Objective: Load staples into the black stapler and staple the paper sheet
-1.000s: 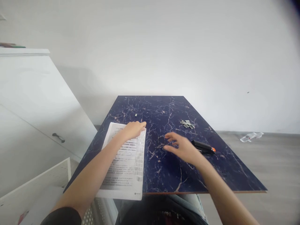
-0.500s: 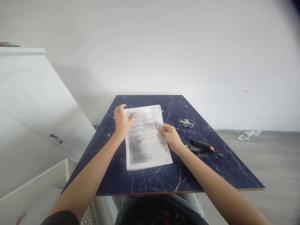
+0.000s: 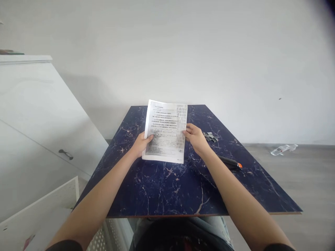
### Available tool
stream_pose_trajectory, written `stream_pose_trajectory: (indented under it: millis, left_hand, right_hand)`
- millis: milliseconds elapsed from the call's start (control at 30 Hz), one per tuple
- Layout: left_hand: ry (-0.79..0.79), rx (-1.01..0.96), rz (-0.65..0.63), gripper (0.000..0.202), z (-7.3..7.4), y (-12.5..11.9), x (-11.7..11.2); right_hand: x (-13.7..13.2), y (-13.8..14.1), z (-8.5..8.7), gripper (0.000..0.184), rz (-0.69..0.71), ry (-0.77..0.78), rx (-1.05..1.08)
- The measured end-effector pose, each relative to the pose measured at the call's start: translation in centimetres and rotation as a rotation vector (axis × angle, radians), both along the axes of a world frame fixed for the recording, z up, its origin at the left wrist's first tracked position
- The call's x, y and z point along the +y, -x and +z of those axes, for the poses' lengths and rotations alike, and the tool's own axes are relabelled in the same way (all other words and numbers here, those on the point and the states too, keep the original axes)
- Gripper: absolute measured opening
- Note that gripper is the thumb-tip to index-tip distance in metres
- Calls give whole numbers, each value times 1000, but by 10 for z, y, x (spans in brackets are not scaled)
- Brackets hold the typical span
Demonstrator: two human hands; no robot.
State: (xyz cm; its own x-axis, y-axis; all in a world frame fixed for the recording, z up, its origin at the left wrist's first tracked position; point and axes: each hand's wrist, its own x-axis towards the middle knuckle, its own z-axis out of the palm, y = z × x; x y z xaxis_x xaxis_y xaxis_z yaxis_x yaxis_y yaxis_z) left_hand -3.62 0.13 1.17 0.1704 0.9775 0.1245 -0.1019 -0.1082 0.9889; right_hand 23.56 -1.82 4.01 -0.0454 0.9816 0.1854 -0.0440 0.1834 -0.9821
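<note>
A printed stack of paper [image 3: 166,130] stands upright on its lower edge on the dark blue marbled table [image 3: 167,188], text facing me. My left hand [image 3: 141,143] grips its left edge and my right hand [image 3: 195,137] grips its right edge. Just right of my right hand lies a small heap of staple strips [image 3: 210,137]. A black stapler with an orange tip [image 3: 230,162] lies on the table beside my right forearm, partly hidden by it.
A white cabinet with a dark handle [image 3: 65,153] stands to the left, with a white shelf panel [image 3: 39,205] below it. A white wall runs behind the table. A crumpled plastic bottle [image 3: 284,149] lies on the grey floor at the right.
The paper went from lying flat at the table's left front edge to the middle, then was raised upright between both hands. My right hand moved from near the stapler to the paper's right edge.
</note>
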Motion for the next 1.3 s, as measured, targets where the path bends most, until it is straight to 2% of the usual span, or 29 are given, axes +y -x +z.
stream_pose_trajectory:
  millis: [133, 267, 400, 567, 667, 733, 800, 933, 1033, 1133, 1233, 1300]
  left_hand:
    - [-26, 18, 43, 57, -12, 6, 7]
    - [-71, 3, 53, 57, -12, 5, 6]
    - [-51, 30, 7, 53, -4, 2, -1]
    - [120, 12, -186, 60, -4, -1, -5]
    - [165, 43, -162, 60, -9, -1, -3]
    - [189, 58, -128, 61, -12, -2, -2]
    - [216, 62, -118, 63, -13, -2, -1]
    - [220, 95, -86, 63, -16, -1, 1]
    - [186, 115, -82, 61, -22, 0, 4]
    - [163, 119, -78, 61, -28, 1, 8]
    - [144, 105, -71, 63, -29, 1, 9]
    - [133, 104, -67, 63, -27, 1, 8]
  right_hand:
    - [-11, -6, -7, 41, 103, 163, -44]
    - [-15, -9, -10, 36, 202, 263, -37]
    - [-9, -14, -16, 33, 109, 266, -57]
    - [1, -20, -27, 32, -6, 195, -116]
    - [-1, -23, -19, 25, -72, 33, -394]
    - [-9, -28, -5, 23, -138, -97, -659]
    - [-21, -38, 11, 25, -178, -184, -832]
    - [-50, -77, 31, 35, -139, -178, -1041]
    - [-73, -113, 28, 48, -90, -112, -1194]
    - [-96, -139, 18, 55, -45, -6, -1212]
    - [-110, -149, 8, 56, 42, 3, -1225]
    - [-113, -148, 3, 44, 46, 1, -1258]
